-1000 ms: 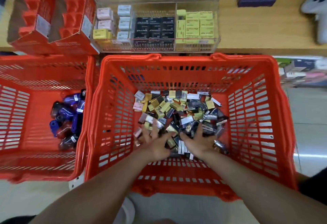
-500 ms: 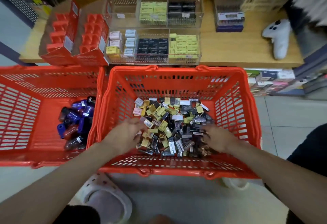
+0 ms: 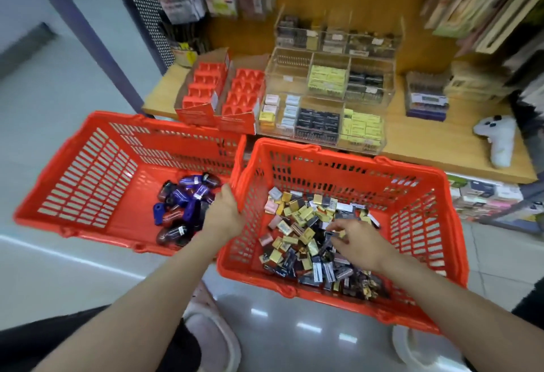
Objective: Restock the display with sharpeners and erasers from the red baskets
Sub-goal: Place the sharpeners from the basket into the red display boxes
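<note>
Your left hand (image 3: 225, 212) grips left rim of right basket (image 3: 412, 218), frame centre. Your right hand (image 3: 354, 240), fingers loosely curled, picks among erasers (image 3: 297, 224); grasp unclear.

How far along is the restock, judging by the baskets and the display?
Partly done: the clear acrylic display already holds yellow and black boxes in several compartments, with at least one empty. In hand: the right hand reaches into the eraser pile in the right red basket; the left hand grips its rim. Left: that pile and the sharpeners in the left red basket.
</note>
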{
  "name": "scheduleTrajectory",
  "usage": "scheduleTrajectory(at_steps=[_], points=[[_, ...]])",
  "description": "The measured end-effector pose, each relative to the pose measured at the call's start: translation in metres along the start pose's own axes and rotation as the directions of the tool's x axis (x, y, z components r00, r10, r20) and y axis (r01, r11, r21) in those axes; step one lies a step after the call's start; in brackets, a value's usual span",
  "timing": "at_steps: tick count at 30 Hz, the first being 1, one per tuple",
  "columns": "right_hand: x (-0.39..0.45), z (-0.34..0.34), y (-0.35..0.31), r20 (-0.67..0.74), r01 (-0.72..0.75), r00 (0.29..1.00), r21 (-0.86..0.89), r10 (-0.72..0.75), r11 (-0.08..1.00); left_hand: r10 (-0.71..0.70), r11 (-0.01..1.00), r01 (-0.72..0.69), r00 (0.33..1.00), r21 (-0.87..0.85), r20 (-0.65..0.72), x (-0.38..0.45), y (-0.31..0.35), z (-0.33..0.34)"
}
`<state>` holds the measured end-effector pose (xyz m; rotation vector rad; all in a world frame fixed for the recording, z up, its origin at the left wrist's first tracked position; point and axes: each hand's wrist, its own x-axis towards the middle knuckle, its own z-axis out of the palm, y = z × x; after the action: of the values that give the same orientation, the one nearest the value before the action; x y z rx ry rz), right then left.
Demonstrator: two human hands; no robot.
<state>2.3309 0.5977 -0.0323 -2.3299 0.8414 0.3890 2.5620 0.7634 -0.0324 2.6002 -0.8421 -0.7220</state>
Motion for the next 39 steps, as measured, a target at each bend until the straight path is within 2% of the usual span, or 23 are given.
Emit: scheduleTrajectory(at_steps=[6,10,12,14,16,17,19,21,24,27,31,35,37,39], points=[[0.05,0.0,-0.087,-0.127,0.157,0.981,0.047,-0.15,0.986,-0.009,1.0,0.01,0.999,0.019,-0.037,0.001,0.0,-0.003],[0.084,0.0,-0.138,-0.277,0.309,0.914,0.004,-0.296,0.951,0.03,0.999,-0.03,1.0,-0.016,-0.01,0.0,0.004,-0.003],[0.099,0.003,-0.16,-0.285,0.351,0.893,-0.043,-0.348,0.935,0.092,0.99,-0.089,0.996,-0.113,0.02,0.005,-0.002,-0.008],[0.112,0.007,-0.175,-0.254,0.357,0.896,-0.075,-0.364,0.931,0.191,0.945,-0.155,0.976,-0.288,0.101,0.016,-0.017,-0.019],[0.122,0.01,-0.182,-0.216,0.362,0.901,-0.102,-0.376,0.927,0.268,0.882,-0.135,0.932,-0.452,0.244,0.035,-0.038,-0.034],[0.128,0.012,-0.184,-0.202,0.365,0.902,-0.112,-0.381,0.924,0.262,0.879,-0.096,0.916,-0.468,0.304,0.047,-0.051,-0.044],[0.139,0.016,-0.188,-0.18,0.367,0.905,-0.129,-0.386,0.921,0.166,0.939,-0.032,0.914,-0.343,0.371,0.077,-0.084,-0.062],[0.154,0.023,-0.195,-0.122,0.351,0.921,-0.151,-0.37,0.924,0.06,0.997,-0.036,0.909,-0.065,0.412,0.103,-0.121,-0.076],[0.181,0.042,-0.207,0.095,0.276,0.961,-0.232,-0.261,0.933,-0.049,0.962,-0.078,0.892,0.26,0.45,0.132,-0.161,-0.076],[0.206,0.065,-0.211,0.271,0.219,0.954,-0.321,-0.133,0.921,-0.025,0.978,-0.074,0.887,0.196,0.46,0.142,-0.179,-0.05],[0.223,0.086,-0.203,0.398,0.197,0.917,-0.408,-0.02,0.892,0.003,0.972,-0.131,0.84,0.197,0.543,0.15,-0.19,0.003],[0.229,0.096,-0.198,0.41,0.162,0.912,-0.409,0.022,0.898,-0.05,0.95,-0.077,0.919,0.303,0.39,0.15,-0.185,0.038],[0.23,0.098,-0.198,0.397,0.152,0.917,-0.405,0.023,0.902,-0.094,0.953,-0.022,0.928,0.303,0.361,0.149,-0.177,0.047],[0.23,0.099,-0.196,0.391,0.143,0.92,-0.41,0.032,0.901,-0.136,0.972,0.047,0.912,0.23,0.386,0.149,-0.171,0.046]])
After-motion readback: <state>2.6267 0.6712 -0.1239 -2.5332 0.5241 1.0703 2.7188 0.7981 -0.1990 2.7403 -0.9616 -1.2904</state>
